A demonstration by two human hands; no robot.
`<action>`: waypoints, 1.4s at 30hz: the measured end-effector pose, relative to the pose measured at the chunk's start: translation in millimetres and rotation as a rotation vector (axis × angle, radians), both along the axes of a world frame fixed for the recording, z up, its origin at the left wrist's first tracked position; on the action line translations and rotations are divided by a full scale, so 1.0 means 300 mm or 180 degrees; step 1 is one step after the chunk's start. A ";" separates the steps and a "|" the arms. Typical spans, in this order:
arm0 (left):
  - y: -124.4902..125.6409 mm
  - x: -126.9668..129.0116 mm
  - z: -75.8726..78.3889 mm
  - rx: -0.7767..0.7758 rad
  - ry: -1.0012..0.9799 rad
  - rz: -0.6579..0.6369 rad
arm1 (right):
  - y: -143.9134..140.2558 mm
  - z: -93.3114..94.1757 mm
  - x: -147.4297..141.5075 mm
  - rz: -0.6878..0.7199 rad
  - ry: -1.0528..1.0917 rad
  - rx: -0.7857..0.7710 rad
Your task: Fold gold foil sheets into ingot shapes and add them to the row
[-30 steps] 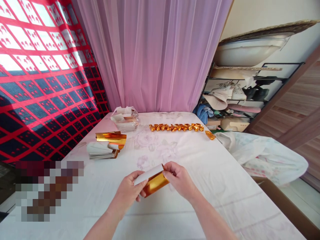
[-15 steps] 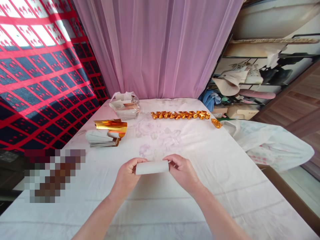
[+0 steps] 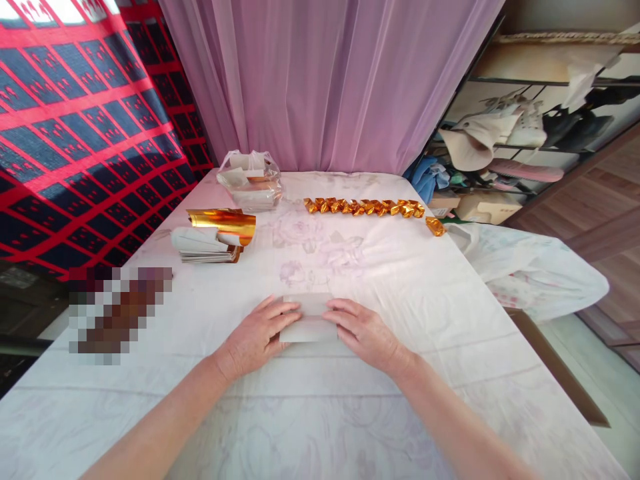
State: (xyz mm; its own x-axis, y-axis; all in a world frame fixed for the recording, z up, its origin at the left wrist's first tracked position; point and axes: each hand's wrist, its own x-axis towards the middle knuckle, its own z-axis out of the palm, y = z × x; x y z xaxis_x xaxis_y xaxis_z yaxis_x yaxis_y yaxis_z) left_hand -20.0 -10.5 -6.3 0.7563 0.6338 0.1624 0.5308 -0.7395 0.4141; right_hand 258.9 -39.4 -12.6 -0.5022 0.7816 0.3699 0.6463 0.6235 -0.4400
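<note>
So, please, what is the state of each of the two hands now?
Left hand: open, fingers flat on the folded white paper sheet, pressing it to the table.
Right hand: open, fingers flat on the same sheet.

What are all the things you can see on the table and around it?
folded paper: one, white side up, flat on the table under both hands
paper stack: one, white and gold, left side of the table
gold sheet: one, curled, on the stack
plastic bag: one, clear, far left
folded gold pieces: a row, far side; one more apart at its right end
tablecloth: one, white with faint flowers
curtain: pink, behind the table
shelf: hats and shoes, right
left hand: pressing the paper
right hand: pressing the paper
</note>
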 end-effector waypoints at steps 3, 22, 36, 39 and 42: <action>-0.014 -0.003 0.007 -0.0026 0.0173 -0.0048 | -0.018 0.005 0.008 0.0063 -0.0292 0.0066; -0.120 0.021 0.004 0.0819 -0.0100 0.0455 | -0.076 0.009 -0.010 0.0054 -0.0503 0.0268; -0.087 0.055 0.013 0.0344 -0.0436 0.0999 | -0.041 0.013 -0.055 -0.0792 0.0151 -0.0104; -0.084 0.058 0.009 0.0379 -0.0473 0.1118 | -0.038 0.011 -0.073 -0.0950 0.0167 -0.0089; -0.088 0.060 0.007 0.0502 -0.0407 0.1092 | -0.036 0.011 -0.086 -0.1094 0.0092 -0.0102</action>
State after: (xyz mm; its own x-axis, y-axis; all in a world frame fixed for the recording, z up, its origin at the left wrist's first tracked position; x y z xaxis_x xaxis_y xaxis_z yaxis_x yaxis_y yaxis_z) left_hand -1.9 -37.0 -4.3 0.4724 0.8058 0.3571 0.7095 -0.5880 0.3884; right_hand 232.9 -50.2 -9.3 -0.1973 0.9147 0.3527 0.8031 0.3571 -0.4770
